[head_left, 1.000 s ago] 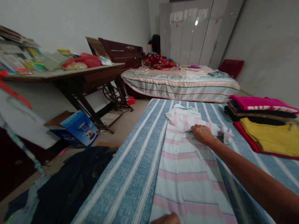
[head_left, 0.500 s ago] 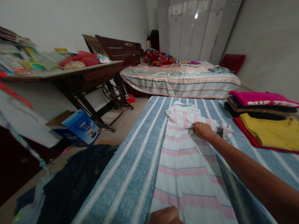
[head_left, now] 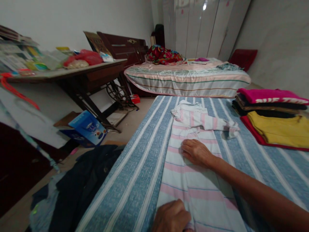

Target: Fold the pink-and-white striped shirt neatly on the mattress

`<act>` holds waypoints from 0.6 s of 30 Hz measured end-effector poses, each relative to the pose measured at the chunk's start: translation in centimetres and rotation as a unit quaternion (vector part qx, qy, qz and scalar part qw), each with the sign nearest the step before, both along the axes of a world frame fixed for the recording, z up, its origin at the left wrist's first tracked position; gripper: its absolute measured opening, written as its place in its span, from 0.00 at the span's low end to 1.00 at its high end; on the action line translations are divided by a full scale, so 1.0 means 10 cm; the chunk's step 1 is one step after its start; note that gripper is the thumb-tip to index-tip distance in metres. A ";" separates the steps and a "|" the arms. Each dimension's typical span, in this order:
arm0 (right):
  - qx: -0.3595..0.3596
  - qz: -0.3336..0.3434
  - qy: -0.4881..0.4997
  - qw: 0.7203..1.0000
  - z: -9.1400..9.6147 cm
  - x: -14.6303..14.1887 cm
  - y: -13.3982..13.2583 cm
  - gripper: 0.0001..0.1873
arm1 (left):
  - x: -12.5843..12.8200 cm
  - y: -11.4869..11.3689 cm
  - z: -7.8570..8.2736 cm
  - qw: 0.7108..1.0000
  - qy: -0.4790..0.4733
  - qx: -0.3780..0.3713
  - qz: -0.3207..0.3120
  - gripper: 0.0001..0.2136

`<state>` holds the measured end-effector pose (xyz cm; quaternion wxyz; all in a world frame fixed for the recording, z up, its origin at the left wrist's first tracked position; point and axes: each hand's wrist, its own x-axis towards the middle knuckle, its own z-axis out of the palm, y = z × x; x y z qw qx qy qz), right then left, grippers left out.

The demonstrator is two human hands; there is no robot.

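A white shirt with pink bands and thin blue lines (head_left: 200, 178) lies lengthwise on the blue-and-white striped bedspread (head_left: 125, 174), its collar at the far end. One sleeve stretches out to the right and ends in a bunched cuff. My right hand (head_left: 196, 153) rests on the upper body of the shirt, below the sleeve, fingers together and laid on the cloth. Close to me, at the garment's left edge, my left hand (head_left: 171, 216) is closed with bent fingers on the fabric; its fingertips are partly hidden.
To the right sit folded clothes: a yellow garment (head_left: 280, 130) on a red one, and a pink top (head_left: 270, 96) over dark ones. Dark clothes (head_left: 84, 183) are heaped at the left. A sewing-machine table (head_left: 94, 72) and a blue box (head_left: 87, 127) stand beyond.
My right hand has let go of the cloth near the sleeve and moved left and nearer onto the shirt's body. More of my left hand shows; it stays at the left edge.
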<state>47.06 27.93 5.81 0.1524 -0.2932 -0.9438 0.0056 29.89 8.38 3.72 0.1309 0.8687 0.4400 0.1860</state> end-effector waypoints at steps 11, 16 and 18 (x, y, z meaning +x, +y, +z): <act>0.013 -0.098 -0.064 0.993 0.01 -0.01 0.06 0.13 | 0.08 -0.05 0.05 0.994 -0.028 0.091 0.048 0.07; 0.017 -0.146 -0.139 0.979 0.14 -0.08 0.34 0.15 | 0.10 -0.05 0.09 0.995 -0.022 0.093 0.042 0.07; 0.014 -0.144 -0.153 0.978 0.18 -0.12 0.43 0.15 | 0.09 -0.04 0.09 0.993 -0.029 0.107 0.038 0.07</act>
